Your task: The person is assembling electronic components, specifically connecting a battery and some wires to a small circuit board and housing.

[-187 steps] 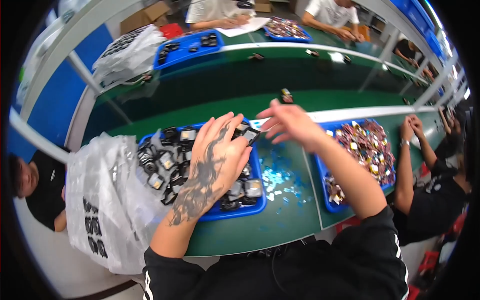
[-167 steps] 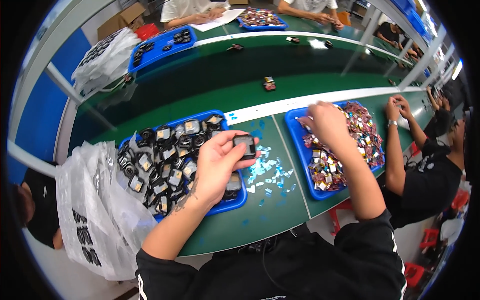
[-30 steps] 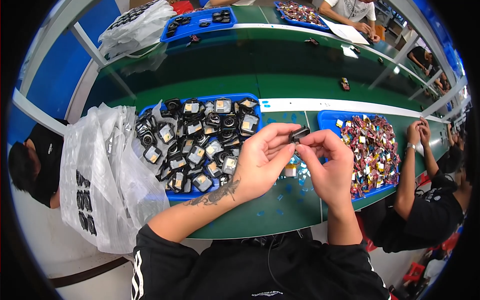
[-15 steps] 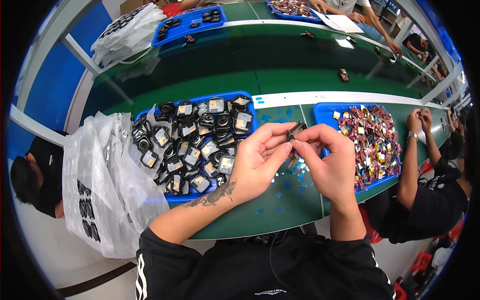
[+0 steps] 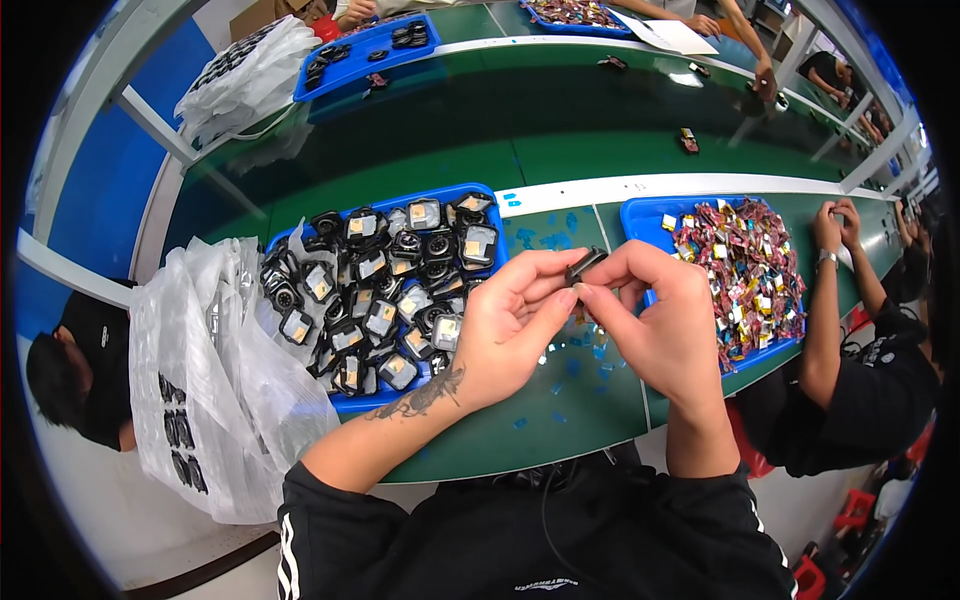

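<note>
Between my two hands, above the table's near side, is a small black watch case, tilted with its edge toward me. My left hand grips it from the left, with thumb and fingers closed on it. From the other side my right hand pinches it, thumb tip close to the left thumb. Fingers hide most of the case's lower part. On the left, a blue tray holds many black watch cases. Right of my hands, another blue tray is heaped with small reddish parts bearing yellow and white pieces.
Translucent plastic packing sheets are stacked left of the watch cases. Blue film scraps litter the green table. Beyond a white rail runs a dark green belt with a few parts on it. Co-workers sit right and opposite.
The watch case has turned slightly between my fingers, and both hands keep their grip. The whole view has shifted a little. Across the belt, a co-worker's hand has moved nearer the belt.
</note>
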A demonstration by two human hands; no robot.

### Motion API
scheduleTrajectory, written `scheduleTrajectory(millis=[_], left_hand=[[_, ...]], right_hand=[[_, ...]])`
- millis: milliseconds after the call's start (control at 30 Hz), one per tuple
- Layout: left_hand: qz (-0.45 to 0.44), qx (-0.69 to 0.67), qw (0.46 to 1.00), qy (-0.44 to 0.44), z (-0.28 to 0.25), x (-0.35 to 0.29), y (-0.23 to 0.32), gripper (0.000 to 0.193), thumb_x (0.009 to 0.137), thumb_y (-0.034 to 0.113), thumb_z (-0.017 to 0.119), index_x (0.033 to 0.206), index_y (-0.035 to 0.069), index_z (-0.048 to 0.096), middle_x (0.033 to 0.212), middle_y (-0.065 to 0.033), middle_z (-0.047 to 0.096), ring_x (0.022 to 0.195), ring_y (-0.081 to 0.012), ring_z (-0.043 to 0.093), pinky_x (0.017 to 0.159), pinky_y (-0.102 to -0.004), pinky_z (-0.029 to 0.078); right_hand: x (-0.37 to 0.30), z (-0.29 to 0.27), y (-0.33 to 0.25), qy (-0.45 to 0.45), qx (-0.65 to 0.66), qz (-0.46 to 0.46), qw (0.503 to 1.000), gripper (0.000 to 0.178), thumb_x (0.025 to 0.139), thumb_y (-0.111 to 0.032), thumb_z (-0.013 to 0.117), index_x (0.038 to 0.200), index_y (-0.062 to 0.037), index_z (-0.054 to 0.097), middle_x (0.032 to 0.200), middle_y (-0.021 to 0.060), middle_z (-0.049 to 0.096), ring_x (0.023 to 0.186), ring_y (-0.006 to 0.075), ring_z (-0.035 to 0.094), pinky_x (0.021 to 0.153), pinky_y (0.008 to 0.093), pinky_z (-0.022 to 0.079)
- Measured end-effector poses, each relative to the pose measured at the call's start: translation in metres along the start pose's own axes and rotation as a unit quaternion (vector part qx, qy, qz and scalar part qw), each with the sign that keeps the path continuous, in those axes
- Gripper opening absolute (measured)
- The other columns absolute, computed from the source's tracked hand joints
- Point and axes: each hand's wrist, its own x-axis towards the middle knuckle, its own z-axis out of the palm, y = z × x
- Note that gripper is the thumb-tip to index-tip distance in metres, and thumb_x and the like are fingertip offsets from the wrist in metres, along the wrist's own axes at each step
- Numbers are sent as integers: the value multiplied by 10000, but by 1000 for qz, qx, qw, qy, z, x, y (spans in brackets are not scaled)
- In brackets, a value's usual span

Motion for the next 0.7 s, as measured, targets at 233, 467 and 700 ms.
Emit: scheduleTrajectory(millis=[233, 467, 700], left_hand=[[11, 24, 1000, -7, -1, -1, 4, 322, 970, -7, 492, 1286, -66, 470, 1212, -183, 609, 1130, -204, 602, 977, -329, 492], [7, -26, 999, -26, -2, -1, 0, 314, 982, 24, 497, 1286, -50, 481, 1182, -151, 628, 1077, -170, 617, 935, -307, 504], [-30, -5, 997, 72, 3, 5, 6, 329, 988, 61, 491, 1305, -20, 459, 1186, -138, 623, 1088, -176, 616, 924, -314, 528]], right_hand=[[-5, 0, 0, 31, 31, 28, 999, 215, 684, -22, 776, 702, -33, 562, 646, 37, 596, 533, 103, 528, 486, 244, 395], [0, 8, 9, 91, 114, -12, 989, 351, 672, -35, 802, 872, -41, 513, 836, 35, 570, 739, 121, 566, 635, 253, 466], [-4, 15, 32, 86, 285, 54, 953, 239, 825, -20, 712, 1000, -10, 549, 920, 36, 595, 842, 85, 562, 763, 224, 480]])
